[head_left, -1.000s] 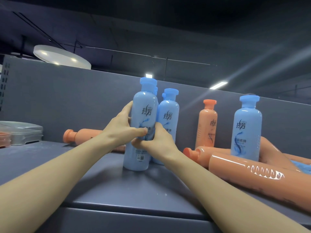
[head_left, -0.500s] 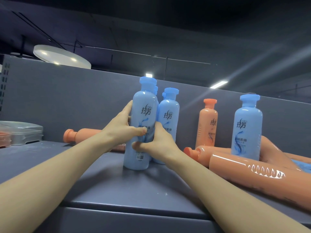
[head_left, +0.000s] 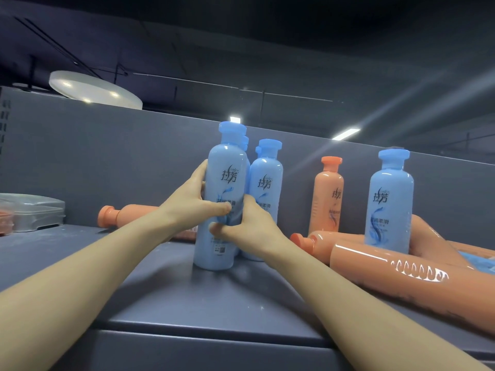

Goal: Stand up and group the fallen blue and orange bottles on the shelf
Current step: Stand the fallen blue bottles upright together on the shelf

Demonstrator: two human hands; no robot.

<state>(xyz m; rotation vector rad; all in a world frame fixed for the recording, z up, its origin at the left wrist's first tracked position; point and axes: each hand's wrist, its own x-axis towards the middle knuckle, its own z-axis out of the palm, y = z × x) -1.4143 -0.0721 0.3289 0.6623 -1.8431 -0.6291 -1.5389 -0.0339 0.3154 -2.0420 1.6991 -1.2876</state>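
Observation:
A blue bottle [head_left: 223, 172] stands upright at the shelf's middle. My left hand [head_left: 191, 202] grips its left side with the thumb across the label, and my right hand [head_left: 250, 223] grips its right side. Right behind it stand two more blue bottles [head_left: 267, 178], one mostly hidden. Further right an orange bottle [head_left: 326, 199] and another blue bottle [head_left: 391, 202] stand upright. Several orange bottles lie fallen at the right [head_left: 401, 274], and one orange bottle [head_left: 115, 216] lies behind my left arm.
The grey shelf [head_left: 187, 295] has a tall back wall [head_left: 107, 156] and a front edge near me. Clear plastic boxes [head_left: 34, 210] sit at the far left. A piece of blue packaging shows at the right edge among the fallen orange bottles.
The held blue bottle has shifted slightly back toward the other blue bottles, and both hands keep their grip on it.

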